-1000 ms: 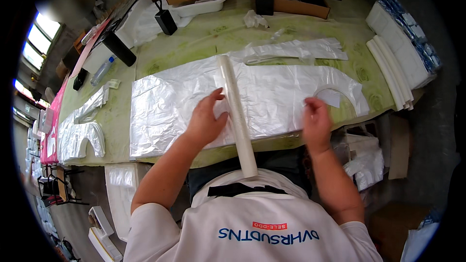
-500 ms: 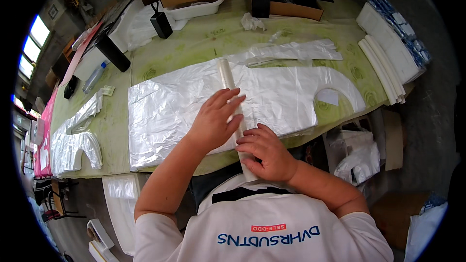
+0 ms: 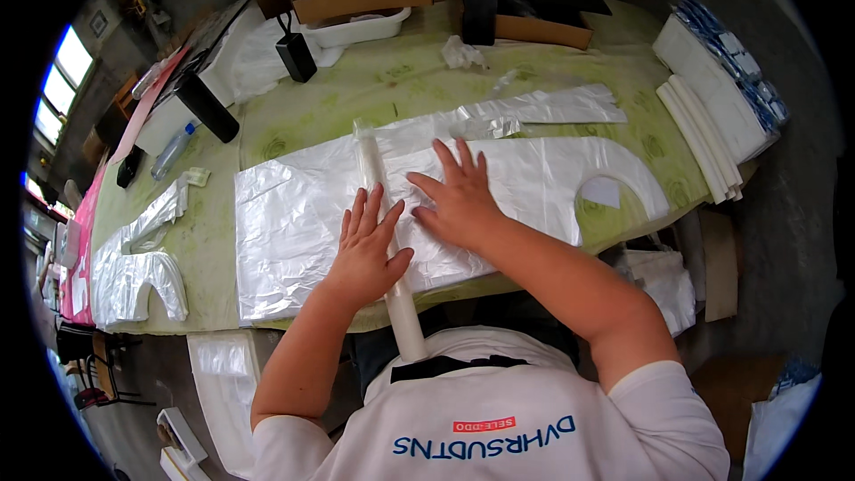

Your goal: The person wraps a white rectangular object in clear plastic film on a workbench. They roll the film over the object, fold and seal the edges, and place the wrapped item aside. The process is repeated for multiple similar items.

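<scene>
A sheet of thin clear-white plastic film [image 3: 294, 240], shaped like an apron with a curved neck cut-out on the right, is spread over the table. A long whitish tube [image 3: 405, 316] lies across it, running from near my waist to the film's far part. On the tube and the film beside it rests my left hand [image 3: 370, 254], fingers stretched and apart, not wrapped round it. To the right of the tube, my right hand [image 3: 459, 200] lies flat on the film with spread fingers. Small wrinkles cover the film's left part.
Another folded plastic piece [image 3: 142, 281] lies at the table's left end. Farther back stand a black cylinder [image 3: 207, 107], a bottle [image 3: 174, 151], a white basin [image 3: 356, 29] and cardboard boxes [image 3: 543, 31]. White rolls [image 3: 699, 138] and stacked blue-and-white packs [image 3: 726, 71] are at the right.
The tube has shifted left across the film, and my left hand has moved left with it. My right hand has come off the tube and moved farther forward onto the film, fingers spreading.
</scene>
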A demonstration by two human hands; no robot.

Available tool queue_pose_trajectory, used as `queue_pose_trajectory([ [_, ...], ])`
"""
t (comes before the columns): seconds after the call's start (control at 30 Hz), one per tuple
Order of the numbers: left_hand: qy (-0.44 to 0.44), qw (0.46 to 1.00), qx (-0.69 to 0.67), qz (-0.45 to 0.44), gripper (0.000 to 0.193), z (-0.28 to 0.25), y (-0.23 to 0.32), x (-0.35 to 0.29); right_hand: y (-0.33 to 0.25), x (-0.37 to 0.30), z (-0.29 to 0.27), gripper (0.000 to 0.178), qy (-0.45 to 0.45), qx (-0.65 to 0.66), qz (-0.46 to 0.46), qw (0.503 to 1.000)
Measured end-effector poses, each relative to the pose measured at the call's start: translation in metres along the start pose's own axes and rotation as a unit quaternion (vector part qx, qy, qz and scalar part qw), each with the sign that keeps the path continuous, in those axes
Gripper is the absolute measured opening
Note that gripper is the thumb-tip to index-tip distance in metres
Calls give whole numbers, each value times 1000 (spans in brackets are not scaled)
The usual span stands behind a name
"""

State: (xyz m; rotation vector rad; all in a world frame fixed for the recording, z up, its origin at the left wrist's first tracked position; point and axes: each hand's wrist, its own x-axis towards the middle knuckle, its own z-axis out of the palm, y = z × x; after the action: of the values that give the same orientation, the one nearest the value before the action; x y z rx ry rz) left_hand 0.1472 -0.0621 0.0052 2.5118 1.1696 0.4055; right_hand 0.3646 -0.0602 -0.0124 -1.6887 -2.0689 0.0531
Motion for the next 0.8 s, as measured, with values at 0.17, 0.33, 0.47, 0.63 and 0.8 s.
queue_pose_trajectory([
  [0.17,-5,1000,-4,10,68,1,-4,2,9,68,27,56,-43,-56,69,995],
  [0.33,-1,1000,-22,-8,66,2,-6,-1,91,90,-7,64,-86,-106,259,956],
  [0.47,1,999,-37,-6,66,4,-7,-1,240,50,-73,78,-69,-106,491,862],
  [0.63,5,999,-42,-8,65,4,-8,-3,311,-18,-154,77,24,-183,576,797],
  [0.8,8,999,-38,7,65,4,-7,-1,263,-41,-100,70,139,-152,225,952],
])
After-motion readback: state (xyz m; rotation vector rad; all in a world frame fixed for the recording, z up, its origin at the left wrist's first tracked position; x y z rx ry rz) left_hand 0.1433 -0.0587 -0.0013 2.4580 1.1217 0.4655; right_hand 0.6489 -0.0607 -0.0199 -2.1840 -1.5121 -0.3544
